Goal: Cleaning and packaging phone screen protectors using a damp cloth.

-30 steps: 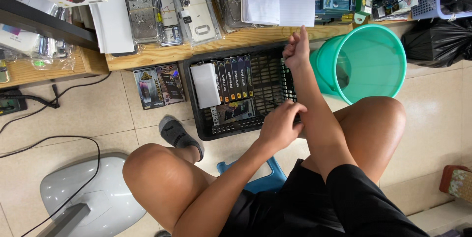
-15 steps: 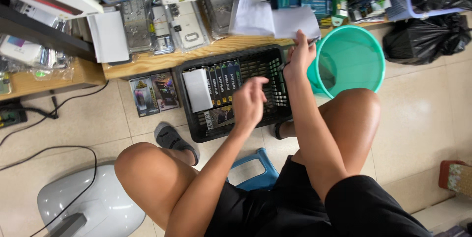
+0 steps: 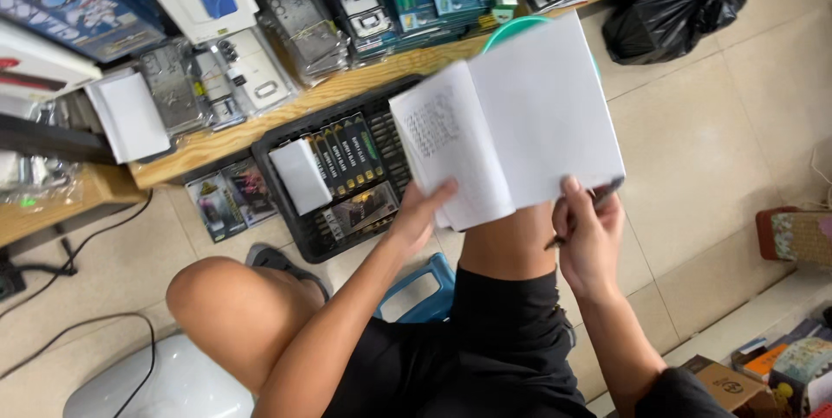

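Over my right knee: the open notebook (image 3: 520, 123) sits propped, held up between my 2 hands, above the tiled floor (image 3: 693, 167).
Left hand: my left hand (image 3: 416, 214) is spread under the lower edge of the left page, fingers flat against the paper, thumb side toward the spine.
Right hand: my right hand (image 3: 589, 236) is curled at the lower right corner of the notebook, pinching a dark pen (image 3: 598, 201) against the cover; I cannot tell how much of the cover the fingers grip behind the page.
Weight: I judge it light, a thin paper book that 1 hand could carry.
Stiffness: soft, I'd say; the left page bows outward, so the leaves will flop unless supported from below near the spine.
Grip spot: best taken at the bottom edge close to the fold, where both halves meet, or by the 2 lower corners as now.
Fragility: pages could crease or tear if pinched hard; not slippery, I think, since plain paper gives friction.
Look: white pages; the left one carries faint handwritten lines, the right one looks blank.
Nearby: a black plastic crate (image 3: 286, 236) of boxed goods stands on the floor just beyond my left hand, a green bucket (image 3: 507, 32) peeks out behind the notebook, and a low wooden shelf (image 3: 260, 123) holds packaged items.
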